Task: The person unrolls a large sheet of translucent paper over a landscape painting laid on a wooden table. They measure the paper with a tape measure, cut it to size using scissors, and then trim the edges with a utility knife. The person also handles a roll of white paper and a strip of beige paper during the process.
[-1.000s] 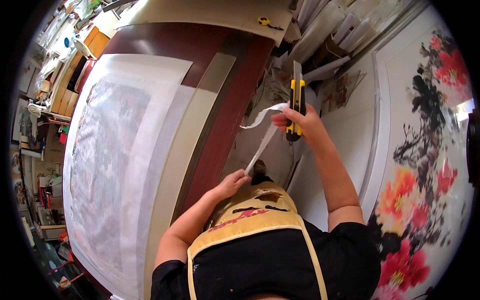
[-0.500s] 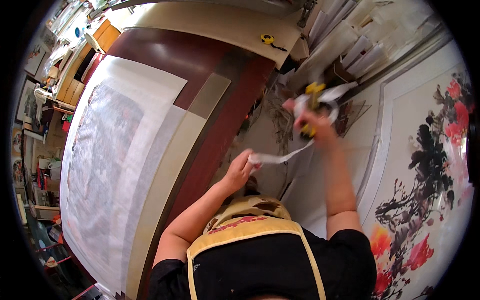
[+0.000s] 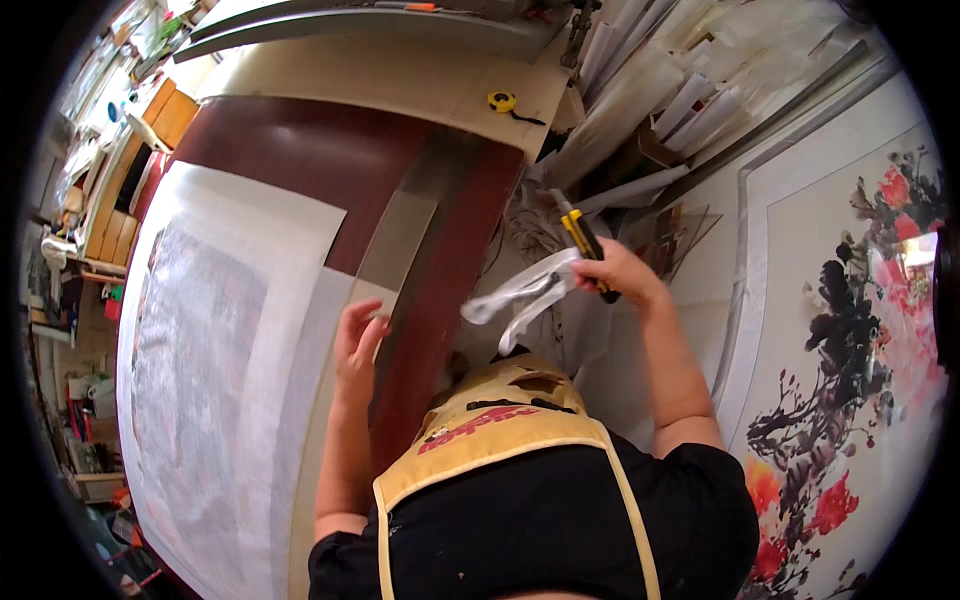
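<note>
My right hand (image 3: pixel 620 272) is closed around a yellow and black utility knife (image 3: pixel 578 230), its tip pointing up and away. From the same hand a crumpled white paper strip (image 3: pixel 520 288) trails to the left in loose loops. My left hand (image 3: pixel 360 340) is raised over the near edge of the dark red table (image 3: pixel 290 140), fingers curled but apart, with nothing in them. Close to it lies a large white sheet (image 3: pixel 300 212) with a faint picture showing through. A flat greyish strip (image 3: pixel 400 240) lies along the table's edge beside the sheet.
A yellow tape measure (image 3: pixel 502 102) rests on the pale board at the far end. White paper rolls (image 3: pixel 690 108) lean at the back right. A large flower painting (image 3: pixel 850 330) stands along my right side. Shelves and clutter fill the far left.
My left hand has let go of the white strip and moved left to the table edge. The right hand has come down slightly, with the knife and strip still in it.
</note>
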Demonstrator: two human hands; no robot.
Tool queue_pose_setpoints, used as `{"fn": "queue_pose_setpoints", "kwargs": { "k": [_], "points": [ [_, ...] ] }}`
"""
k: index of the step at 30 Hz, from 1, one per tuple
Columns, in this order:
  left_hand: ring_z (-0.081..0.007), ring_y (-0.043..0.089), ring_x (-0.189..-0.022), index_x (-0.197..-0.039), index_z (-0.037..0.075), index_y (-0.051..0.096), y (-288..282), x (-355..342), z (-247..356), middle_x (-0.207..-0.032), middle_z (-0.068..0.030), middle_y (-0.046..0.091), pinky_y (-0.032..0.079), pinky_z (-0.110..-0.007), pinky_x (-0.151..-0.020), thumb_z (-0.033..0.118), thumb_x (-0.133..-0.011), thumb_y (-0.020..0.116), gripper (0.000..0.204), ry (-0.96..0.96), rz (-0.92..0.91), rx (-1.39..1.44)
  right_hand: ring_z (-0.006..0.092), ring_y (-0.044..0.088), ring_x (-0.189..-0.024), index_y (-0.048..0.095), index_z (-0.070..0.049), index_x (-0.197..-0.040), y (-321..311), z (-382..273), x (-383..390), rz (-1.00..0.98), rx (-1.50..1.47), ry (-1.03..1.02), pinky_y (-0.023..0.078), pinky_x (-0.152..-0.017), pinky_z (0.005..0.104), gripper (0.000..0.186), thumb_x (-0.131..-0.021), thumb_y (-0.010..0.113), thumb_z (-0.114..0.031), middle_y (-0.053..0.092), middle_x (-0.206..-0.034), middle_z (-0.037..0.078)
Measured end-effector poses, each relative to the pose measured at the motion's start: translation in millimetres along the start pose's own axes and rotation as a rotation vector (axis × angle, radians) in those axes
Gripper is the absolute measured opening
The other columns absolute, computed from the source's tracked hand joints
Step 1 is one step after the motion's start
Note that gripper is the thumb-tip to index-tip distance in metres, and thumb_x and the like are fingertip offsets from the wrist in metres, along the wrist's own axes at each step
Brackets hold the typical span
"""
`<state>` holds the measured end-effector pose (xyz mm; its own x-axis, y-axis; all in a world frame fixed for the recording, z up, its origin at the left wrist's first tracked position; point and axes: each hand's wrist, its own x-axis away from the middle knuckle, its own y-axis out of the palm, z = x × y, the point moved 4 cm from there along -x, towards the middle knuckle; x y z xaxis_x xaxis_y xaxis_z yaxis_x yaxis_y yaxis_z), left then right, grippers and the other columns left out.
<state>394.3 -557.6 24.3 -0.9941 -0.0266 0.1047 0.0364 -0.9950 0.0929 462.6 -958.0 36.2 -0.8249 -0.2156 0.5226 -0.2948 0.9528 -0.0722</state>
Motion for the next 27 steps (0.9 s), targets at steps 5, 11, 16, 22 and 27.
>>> {"fn": "queue_pose_setpoints", "kwargs": {
  "k": [5,11,16,22,27],
  "points": [
    [-0.0143,0.058,-0.102,-0.116,0.004,0.057,-45,0,-38,-0.11,-0.0049,0.058,0.048,-0.03,-0.088,0.019,-0.098,0.056,0.024,-0.156,0.196,-0.06,0.0136,0.058,-0.06,0.058,-0.001,-0.092,-96,-6,-50,0.353,0.053,0.011,0.046,-0.057,0.0296,0.023,-0.084,0.072,-0.018,0.063,-0.073,0.006],
    [-0.015,0.058,-0.101,-0.116,0.003,0.057,-15,-55,-29,-0.112,-0.0054,0.059,0.048,-0.03,-0.086,0.019,-0.099,0.054,0.024,-0.116,0.356,-0.054,0.0168,0.058,-0.063,0.057,0.001,-0.09,-212,-30,-182,0.555,-0.145,-0.198,0.044,-0.057,0.0321,0.022,-0.086,0.07,-0.017,0.063,-0.072,0.009],
    [-0.0148,0.058,-0.1,-0.114,0.003,0.058,43,-102,-15,-0.11,-0.0049,0.059,0.049,-0.03,-0.085,0.019,-0.099,0.053,0.023,-0.134,0.391,-0.096,0.0195,0.061,-0.066,0.056,0.003,-0.1,-298,-87,-299,0.693,-0.429,-0.342,0.049,-0.061,0.0341,0.017,-0.091,0.065,-0.009,0.065,-0.082,0.012],
    [-0.0132,0.058,-0.098,-0.113,0.004,0.06,84,-126,-16,-0.108,-0.0041,0.06,0.049,-0.029,-0.085,0.019,-0.099,0.054,0.022,-0.168,0.455,-0.081,0.0206,0.062,-0.067,0.051,0.003,-0.109,-349,-118,-397,0.718,-0.662,-0.416,0.051,-0.059,0.0354,0.02,-0.092,0.062,-0.002,0.065,-0.084,0.014],
    [-0.0125,0.059,-0.096,-0.112,0.004,0.06,102,-129,-15,-0.107,-0.0035,0.061,0.048,-0.028,-0.085,0.021,-0.099,0.056,0.022,-0.238,0.546,-0.019,0.0239,0.063,-0.066,0.054,0.008,-0.102,-364,-94,-461,0.77,-0.83,-0.296,0.054,-0.058,0.0335,0.025,-0.093,0.065,-0.012,0.064,-0.084,0.017]
  ]
}}
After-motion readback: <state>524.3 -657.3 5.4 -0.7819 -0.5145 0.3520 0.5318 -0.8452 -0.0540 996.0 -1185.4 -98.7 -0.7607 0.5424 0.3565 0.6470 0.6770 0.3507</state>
